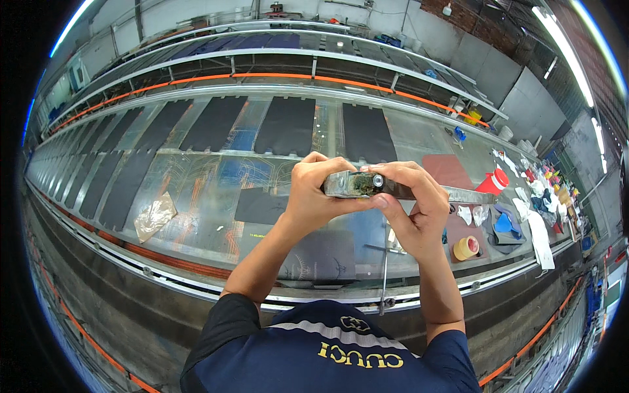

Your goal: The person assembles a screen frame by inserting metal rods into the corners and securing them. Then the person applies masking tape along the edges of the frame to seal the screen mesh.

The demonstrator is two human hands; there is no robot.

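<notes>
Above the long table I hold up a silver metal bar [347, 183] with a stained, greenish-brown end and a small round bolt head. My left hand [316, 190] wraps its left side, fingers over the top and thumb below. My right hand [416, 203] grips by the bolt, thumb and fingers pinched around it. A flat metal strip [472, 196] runs out to the right behind my right hand; whether it belongs to the bar I cannot tell. Under my arms lie dark fabric panels [318, 255] and a thin metal rod [384, 275].
Rows of black panels [285, 124] cover the table's far side. A clear plastic bag [155, 216] lies at left. To the right are a tape roll [466, 248], a red container [493, 182], a reddish sheet [447, 171] and a cluttered heap of cloths and bottles [550, 196].
</notes>
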